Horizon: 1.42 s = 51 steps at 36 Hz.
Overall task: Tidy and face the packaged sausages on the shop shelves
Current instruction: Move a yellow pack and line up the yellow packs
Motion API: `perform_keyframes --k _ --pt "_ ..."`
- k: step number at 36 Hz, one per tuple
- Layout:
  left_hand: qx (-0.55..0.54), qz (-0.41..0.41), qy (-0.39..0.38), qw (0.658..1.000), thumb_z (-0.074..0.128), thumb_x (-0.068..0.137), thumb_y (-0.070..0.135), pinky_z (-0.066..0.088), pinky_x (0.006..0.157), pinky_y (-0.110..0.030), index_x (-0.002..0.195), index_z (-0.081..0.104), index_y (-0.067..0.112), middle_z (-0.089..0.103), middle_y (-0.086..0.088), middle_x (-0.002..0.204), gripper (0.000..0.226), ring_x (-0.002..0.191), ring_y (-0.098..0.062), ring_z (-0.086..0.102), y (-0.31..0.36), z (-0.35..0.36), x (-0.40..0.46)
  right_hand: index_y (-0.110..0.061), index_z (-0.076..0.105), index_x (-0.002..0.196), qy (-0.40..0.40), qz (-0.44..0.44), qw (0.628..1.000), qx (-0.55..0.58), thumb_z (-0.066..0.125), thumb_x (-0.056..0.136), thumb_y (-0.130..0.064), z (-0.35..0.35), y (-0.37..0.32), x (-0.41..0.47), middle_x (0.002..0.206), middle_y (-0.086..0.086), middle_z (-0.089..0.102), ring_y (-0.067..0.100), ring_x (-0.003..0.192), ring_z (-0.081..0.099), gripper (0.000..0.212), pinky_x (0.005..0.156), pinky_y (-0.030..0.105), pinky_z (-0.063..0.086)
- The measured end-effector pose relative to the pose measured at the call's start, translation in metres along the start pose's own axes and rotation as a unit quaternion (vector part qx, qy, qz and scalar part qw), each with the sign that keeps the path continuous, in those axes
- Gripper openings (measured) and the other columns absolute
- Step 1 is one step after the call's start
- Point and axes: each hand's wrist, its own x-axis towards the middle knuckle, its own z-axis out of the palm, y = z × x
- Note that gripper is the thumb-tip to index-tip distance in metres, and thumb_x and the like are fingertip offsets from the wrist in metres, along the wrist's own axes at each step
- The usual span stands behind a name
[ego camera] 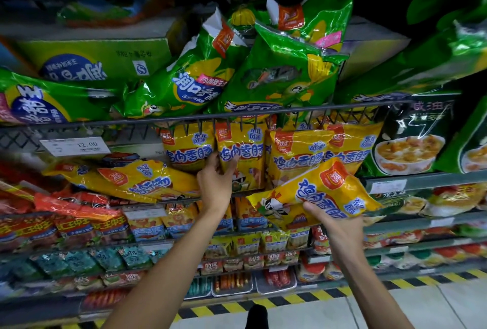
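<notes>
Right hand grips a loose yellow pack, our left hand pinches a standing pack; nine-o'clock fallen packs remain unfaced.

You face tiered metal shelves with a grey wire rail across the upper tier. A white price label reading 12.00 hangs at the left. Below you lies a pale tiled floor, edged along the shelf base by a yellow-and-black hazard stripe. The top of your view falls into darkness.
</notes>
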Motion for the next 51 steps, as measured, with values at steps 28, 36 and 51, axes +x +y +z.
perform_keyframes --k 28,36,51 --pt "-0.041 -0.015 -0.275 0.96 0.019 0.093 0.084 0.024 0.126 -0.045 0.143 0.051 0.049 0.05 0.029 0.148 0.069 0.143 0.002 0.04 -0.01 -0.059 -0.021 0.009 0.065 0.102 -0.091 -0.109 0.985 -0.101 0.098 0.051 -0.055 0.064 -0.046 0.032 0.072 0.013 0.074 0.023 0.074 0.076 0.088 0.076 0.04 0.062" --pt "0.065 0.064 -0.266 0.96 0.066 0.096 0.045 0.032 0.106 -0.011 0.143 0.026 0.054 0.033 0.045 0.133 0.062 0.128 0.014 0.035 -0.002 -0.059 -0.021 -0.025 0.031 0.08 -0.15 -0.15 0.957 -0.199 0.076 0.052 -0.075 0.092 -0.067 0.038 0.06 -0.002 0.028 0.039 0.077 0.072 0.073 0.083 0.066 0.056" --pt "0.18 0.088 -0.171 0.965 0.062 0.094 0.058 0.057 0.086 -0.032 0.141 0.055 0.018 0.071 0.003 0.127 0.063 0.11 -0.016 0.069 -0.022 -0.042 -0.016 -0.002 0.042 0.143 -0.128 -0.096 0.945 -0.285 0.072 0.069 -0.072 0.112 -0.022 0.041 0.076 -0.008 0.055 0.013 0.077 0.063 0.106 0.06 0.02 0.046"
